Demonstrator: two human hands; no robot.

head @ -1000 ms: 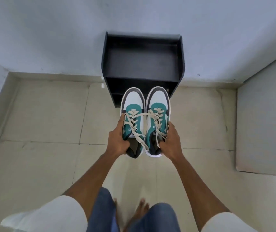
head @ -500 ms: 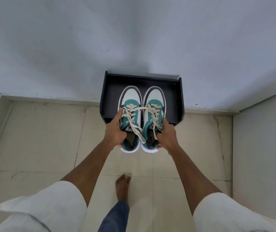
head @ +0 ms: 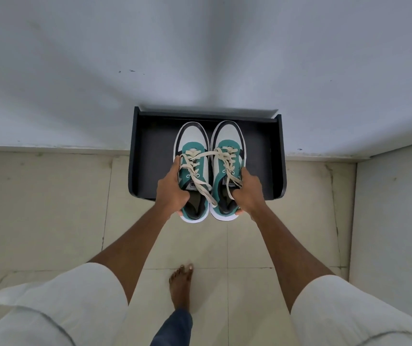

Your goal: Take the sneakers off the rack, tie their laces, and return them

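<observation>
Now my left hand (head: 173, 188) and right hand (head: 248, 189) each clasp a heel, holding the sneakers (head: 209, 168) side by side, their cream laces (head: 203, 156) joined across, above the black rack (head: 147, 156). I judge this the return: lower them between its raised side walls, short of the wall (head: 200, 58) behind.

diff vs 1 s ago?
The sneakers went forward from short of the rack to over its top shelf, heels past its front edge; the person stepped closer. Unchanged: left hand and right hand grip one shoe each, laces joined across.
</observation>
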